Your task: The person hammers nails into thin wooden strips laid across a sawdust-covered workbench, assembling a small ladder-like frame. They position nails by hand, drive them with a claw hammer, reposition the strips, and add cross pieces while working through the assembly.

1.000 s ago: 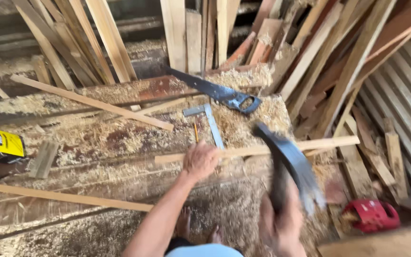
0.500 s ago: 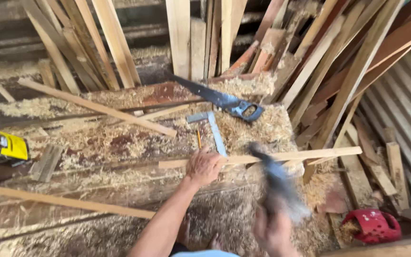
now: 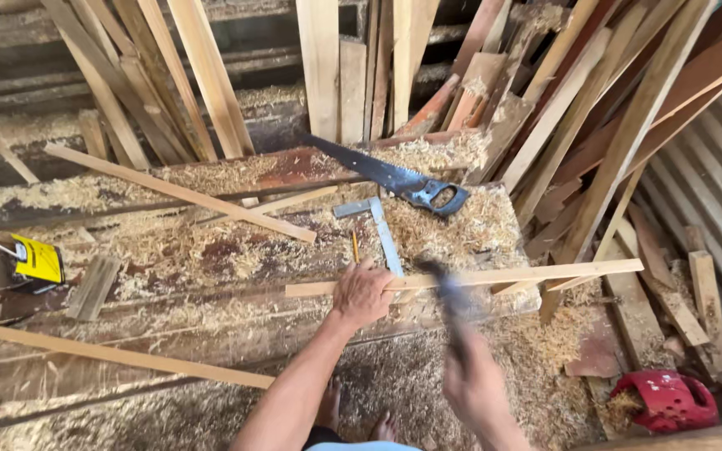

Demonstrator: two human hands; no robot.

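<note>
Pale wooden strip (image 3: 495, 276), long and thin, lies across the sawdust-covered workbench (image 3: 211, 250), its right end sticking out past the bench edge and its middle partly hidden by the person's hands and a blurred tool. That tool, a dark hammer-like object (image 3: 449, 296), is smeared by motion, so its head cannot be made out clearly; it sits just over the strip, to the right of the left hand. The left hand (image 3: 361, 294) presses flat on the strip with fingers spread and slightly curled, pinning it to the bench. The right hand (image 3: 474, 384) is also blurred, wrapped closed around the tool's handle below the strip. Just beyond the strip lie one metal try square (image 3: 382, 230) and one small orange pencil (image 3: 355, 245), the pencil's lower end close to the left hand. Farther back from the strip rests one handsaw with a dark handle (image 3: 403, 179). Three other loose wooden slats lie on the bench to the left of the strip. One yellow-labelled container (image 3: 18, 263) sits far left of the strip, cut off by the frame edge. One red plastic object (image 3: 666, 399) lies on the floor below the strip's right end, too unclear to tell what it is. Bare toes show between the forearms.
</note>
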